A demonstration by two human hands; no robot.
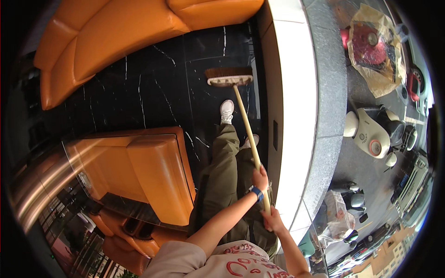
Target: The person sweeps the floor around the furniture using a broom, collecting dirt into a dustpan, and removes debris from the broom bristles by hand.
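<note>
A broom with a long pale handle reaches away from me, its wide bristled head resting against the glossy black floor, as far as I can see. My left hand, with a dark watch on the wrist, is closed around the handle farther along. Closer to my body, my right hand grips the handle near its end. Just this side of the broom head is my white shoe; the other shoe is partly hidden behind the handle.
An orange leather sofa curves along the far left. Nearer on the left stands an orange armchair beside a glass panel. To my right runs a white ledge with grey stone beyond it. Parked scooters and cars show outside.
</note>
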